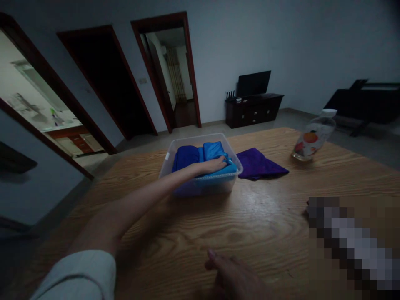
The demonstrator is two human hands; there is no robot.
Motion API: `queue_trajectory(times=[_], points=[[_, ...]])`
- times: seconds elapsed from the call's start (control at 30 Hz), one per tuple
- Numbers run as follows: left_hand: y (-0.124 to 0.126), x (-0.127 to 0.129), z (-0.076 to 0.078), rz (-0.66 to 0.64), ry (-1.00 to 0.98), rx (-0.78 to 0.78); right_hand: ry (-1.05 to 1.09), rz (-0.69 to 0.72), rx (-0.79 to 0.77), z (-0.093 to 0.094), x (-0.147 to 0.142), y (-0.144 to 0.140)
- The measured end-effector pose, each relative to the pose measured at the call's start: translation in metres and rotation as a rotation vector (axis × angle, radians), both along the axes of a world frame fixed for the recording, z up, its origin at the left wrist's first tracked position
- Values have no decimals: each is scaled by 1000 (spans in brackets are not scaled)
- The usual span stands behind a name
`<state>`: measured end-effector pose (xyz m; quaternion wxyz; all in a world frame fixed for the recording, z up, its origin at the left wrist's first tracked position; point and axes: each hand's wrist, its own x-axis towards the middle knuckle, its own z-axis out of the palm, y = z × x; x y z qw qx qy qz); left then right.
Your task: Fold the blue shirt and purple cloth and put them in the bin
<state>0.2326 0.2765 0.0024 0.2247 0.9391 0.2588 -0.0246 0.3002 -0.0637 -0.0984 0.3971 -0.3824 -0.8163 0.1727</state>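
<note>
Only bottle (pixel 313 137) fruit label, unreadable; left hand (pixel 215 164) fingers flat on blue cloth (pixel 215 151); right hand (pixel 234 277) open.

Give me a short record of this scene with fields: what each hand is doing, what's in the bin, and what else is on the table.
left hand: reaches into the clear plastic bin, resting on the light blue cloth; grip not clear
right hand: lies on the wooden table at the near edge, holds nothing
bin contents: light blue cloth beside a folded dark blue cloth
beside bin: purple cloth, flat on the table to its right
far right: clear bottle with fruit label and white cap
</note>
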Motion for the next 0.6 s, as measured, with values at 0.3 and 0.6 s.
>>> queue_trajectory(times=[0.3, 0.6], points=[[-15, -13, 22, -82, -17, 160, -191, -28, -55, -29, 13, -6], [-19, -35, 83, -92, 455, -175, -285, -53, 66, -26, 5, 0]])
